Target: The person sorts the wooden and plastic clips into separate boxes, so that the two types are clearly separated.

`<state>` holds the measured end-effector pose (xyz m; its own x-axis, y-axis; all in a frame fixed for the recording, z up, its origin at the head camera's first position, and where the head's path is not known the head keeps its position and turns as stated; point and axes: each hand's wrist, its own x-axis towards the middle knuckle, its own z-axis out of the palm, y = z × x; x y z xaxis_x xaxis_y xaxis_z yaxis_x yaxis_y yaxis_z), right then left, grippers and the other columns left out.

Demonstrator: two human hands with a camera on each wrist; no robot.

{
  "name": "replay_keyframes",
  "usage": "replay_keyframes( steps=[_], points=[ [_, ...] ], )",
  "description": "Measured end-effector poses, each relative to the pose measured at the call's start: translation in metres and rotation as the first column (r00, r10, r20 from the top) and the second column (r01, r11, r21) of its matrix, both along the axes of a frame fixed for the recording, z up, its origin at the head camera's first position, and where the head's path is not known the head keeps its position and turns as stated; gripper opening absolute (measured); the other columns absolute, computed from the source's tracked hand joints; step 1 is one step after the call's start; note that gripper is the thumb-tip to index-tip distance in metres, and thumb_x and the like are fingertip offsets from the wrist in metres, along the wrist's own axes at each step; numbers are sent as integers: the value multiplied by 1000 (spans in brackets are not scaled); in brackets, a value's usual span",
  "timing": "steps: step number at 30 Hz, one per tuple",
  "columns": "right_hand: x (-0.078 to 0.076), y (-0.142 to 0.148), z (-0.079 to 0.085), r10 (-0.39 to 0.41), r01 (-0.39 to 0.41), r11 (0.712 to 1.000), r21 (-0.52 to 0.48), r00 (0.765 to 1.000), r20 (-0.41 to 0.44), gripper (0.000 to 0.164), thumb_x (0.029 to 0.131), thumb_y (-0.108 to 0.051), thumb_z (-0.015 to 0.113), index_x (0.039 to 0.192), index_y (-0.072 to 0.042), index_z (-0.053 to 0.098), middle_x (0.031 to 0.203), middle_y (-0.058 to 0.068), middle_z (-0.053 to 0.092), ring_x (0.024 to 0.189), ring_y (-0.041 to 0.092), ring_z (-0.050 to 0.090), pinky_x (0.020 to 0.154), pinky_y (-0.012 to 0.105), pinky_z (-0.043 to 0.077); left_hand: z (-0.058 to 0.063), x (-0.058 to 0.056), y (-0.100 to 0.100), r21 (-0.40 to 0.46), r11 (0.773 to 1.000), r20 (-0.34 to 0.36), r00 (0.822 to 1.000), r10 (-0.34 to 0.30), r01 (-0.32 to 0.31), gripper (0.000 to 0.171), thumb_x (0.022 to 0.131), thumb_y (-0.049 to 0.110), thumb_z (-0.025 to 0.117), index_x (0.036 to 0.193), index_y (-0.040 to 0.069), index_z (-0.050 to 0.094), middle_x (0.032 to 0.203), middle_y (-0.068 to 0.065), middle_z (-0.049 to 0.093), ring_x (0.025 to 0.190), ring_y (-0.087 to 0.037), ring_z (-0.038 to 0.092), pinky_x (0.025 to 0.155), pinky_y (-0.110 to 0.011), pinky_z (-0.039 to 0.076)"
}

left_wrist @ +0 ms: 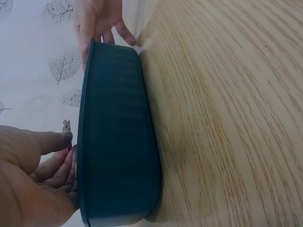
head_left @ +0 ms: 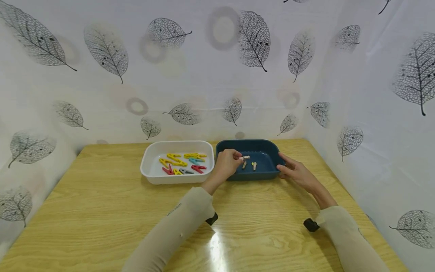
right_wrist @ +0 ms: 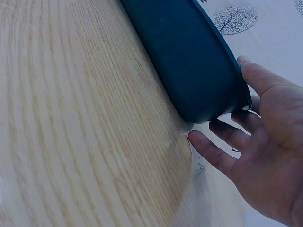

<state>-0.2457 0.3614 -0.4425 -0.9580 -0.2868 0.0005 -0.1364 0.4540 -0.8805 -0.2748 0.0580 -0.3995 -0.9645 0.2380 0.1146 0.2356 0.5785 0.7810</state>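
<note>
My left hand [head_left: 227,165] pinches a small pale clothespin [head_left: 245,157] between thumb and fingertips, above the left part of a dark blue tray [head_left: 251,176]. In the left wrist view the tip of this clothespin [left_wrist: 66,125] pokes up past the thumb. Two more light, wood-coloured clothespins, a left one [head_left: 244,165] and a right one [head_left: 254,166], lie on the tray's floor. At the tray's right end, my right hand [head_left: 299,174] holds the wall, thumb at the rim and fingers spread along the outside, as the right wrist view shows.
Left of the blue tray, close beside it, stands a white tray [head_left: 176,180] with several yellow, red, blue and grey clothespins [head_left: 178,163]. Both trays sit toward the back of a wooden table [head_left: 112,211]. A leaf-patterned curtain [head_left: 204,75] hangs behind and along the sides.
</note>
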Motion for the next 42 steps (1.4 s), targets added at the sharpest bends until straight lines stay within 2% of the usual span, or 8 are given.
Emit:
replay_keyframes(
  steps=[8,15,22,33,39,42],
  points=[
    [0,0,0,1,-1,1000,2,1000,-3,69,111,-23,53,166,-7,14,164,32,22,109,41,67,96,41,59,-2,0,6,11,1000,-10,1000,-6,6,10,96,11,76,102,3,77,92,-7,76,82,-18,71,70,-28,59],
    [-1,0,-1,-2,2,1000,2,1000,-6,69,110,-23,53,166,-7,14,164,33,24,109,41,68,95,41,59,-6,-2,14,40,999,31,999,-8,6,11,95,10,77,103,3,77,90,-5,76,74,-11,68,64,-21,58],
    [-1,0,-1,-15,15,1000,6,1000,-4,69,110,-23,54,165,-6,16,160,35,30,108,41,68,95,41,60,-8,-3,18,12,1000,-2,1000,-7,7,11,93,12,80,101,5,78,92,-4,77,83,-13,69,73,-24,59],
    [-1,1,-2,-1,1,1000,-4,1000,-12,69,110,-21,53,165,-5,15,164,32,22,109,41,68,94,41,60,-8,-3,19,21,1000,15,1000,-18,18,12,94,13,78,102,3,77,92,-6,76,79,-14,67,68,-24,58],
    [-2,1,-2,-3,3,1000,1,1000,-13,69,110,-22,54,165,-6,15,162,33,26,108,40,68,94,40,60,-10,-1,18,-27,1000,13,1000,-16,16,20,93,15,80,108,4,78,100,-6,76,91,-18,70,79,-29,61],
    [-2,2,-2,-4,4,1000,2,1000,-14,69,110,-22,53,165,-6,16,163,32,25,108,39,68,94,39,60,-10,-1,18,-23,1000,13,1000,-17,17,21,93,15,80,110,3,77,101,-6,76,91,-18,71,81,-30,61]
  ],
)
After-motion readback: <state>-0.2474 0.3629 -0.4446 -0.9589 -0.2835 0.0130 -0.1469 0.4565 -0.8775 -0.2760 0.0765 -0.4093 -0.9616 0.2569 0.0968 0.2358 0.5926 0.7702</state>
